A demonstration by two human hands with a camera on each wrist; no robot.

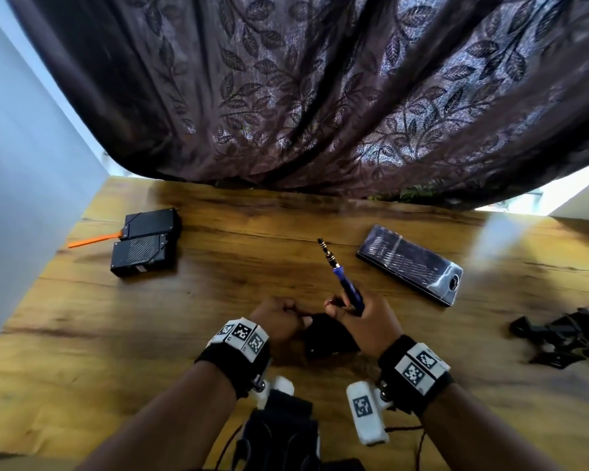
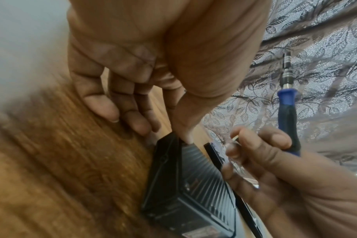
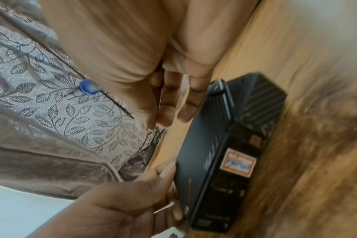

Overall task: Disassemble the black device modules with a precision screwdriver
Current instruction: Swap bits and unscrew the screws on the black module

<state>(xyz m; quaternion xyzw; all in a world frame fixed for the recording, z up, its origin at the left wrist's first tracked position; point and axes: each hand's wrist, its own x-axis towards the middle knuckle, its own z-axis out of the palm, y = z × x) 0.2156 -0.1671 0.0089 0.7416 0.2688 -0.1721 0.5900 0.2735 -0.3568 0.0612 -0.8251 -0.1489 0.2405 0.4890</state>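
Observation:
A black device module [image 1: 327, 338] lies on the wooden table [image 1: 150, 334] between my hands. My left hand [image 1: 296, 316] grips its left end, with the thumb [image 2: 183, 128] pressing on the ribbed top [image 2: 196, 169] and the fingers curled beside it. My right hand [image 1: 337, 305] holds a blue-handled precision screwdriver [image 1: 340, 277] in its palm, tip pointing up and away from the module. Its fingertips [image 3: 167, 117] hover at the module's [image 3: 214, 145] far right edge. A thin black panel [image 2: 214, 154] runs along that edge. Whether it has come loose I cannot tell.
Two more black modules [image 1: 147, 243] sit at the far left with an orange pry tool [image 1: 92, 240] beside them. A clear-lidded bit case [image 1: 410, 265] lies to the right, and loose black parts [image 1: 565, 338] at the far right. A dark curtain [image 1: 320, 96] hangs behind the table.

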